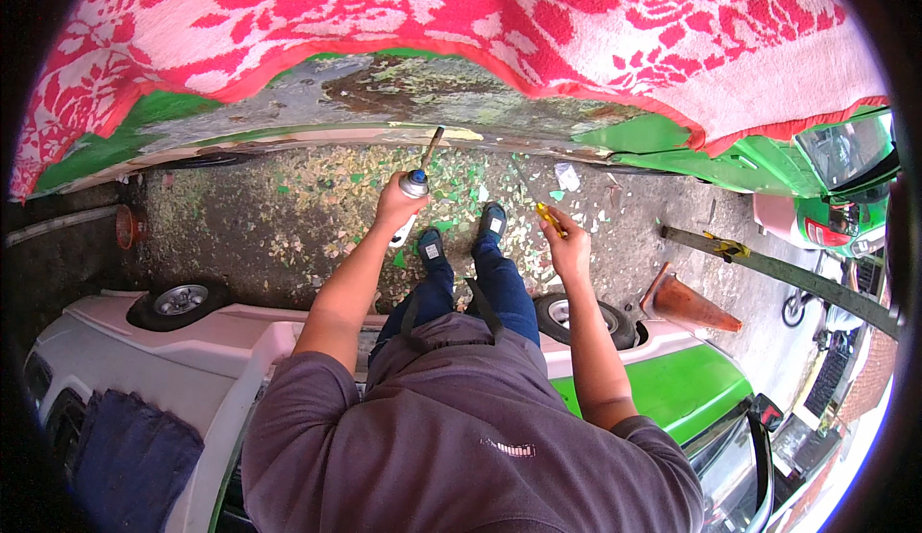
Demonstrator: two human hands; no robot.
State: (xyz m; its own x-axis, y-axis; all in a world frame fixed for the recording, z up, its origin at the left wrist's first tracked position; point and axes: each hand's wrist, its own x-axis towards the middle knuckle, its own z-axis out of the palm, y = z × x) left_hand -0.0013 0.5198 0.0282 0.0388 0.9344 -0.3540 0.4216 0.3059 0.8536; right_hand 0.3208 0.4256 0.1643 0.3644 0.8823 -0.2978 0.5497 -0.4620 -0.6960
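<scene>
Evidently: torch canister [415, 185] and yellow-handled tool [545, 214] at worn panel [384, 96]

Left hand [394, 205], eleven o'clock, grips canister, nozzle [431, 152] toward panel at twelve. Right hand [567, 242], one o'clock, clasps tool. Judgement: keep any flame moving, off draped towel [384, 5]; scrape shallowly. Floor [240, 264] flake-strewn; parked vehicle [216, 351], eight to four, tightens room. Cone [693, 302] at two.

Room opens between torch [415, 184] and yellow-handled tool [547, 215]; a panel [408, 89] (patchy) blocks ahead.

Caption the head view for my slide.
Left hand gripping a canister torch, right hand a yellow-handled tool, over a flake-strewn floor.
</scene>
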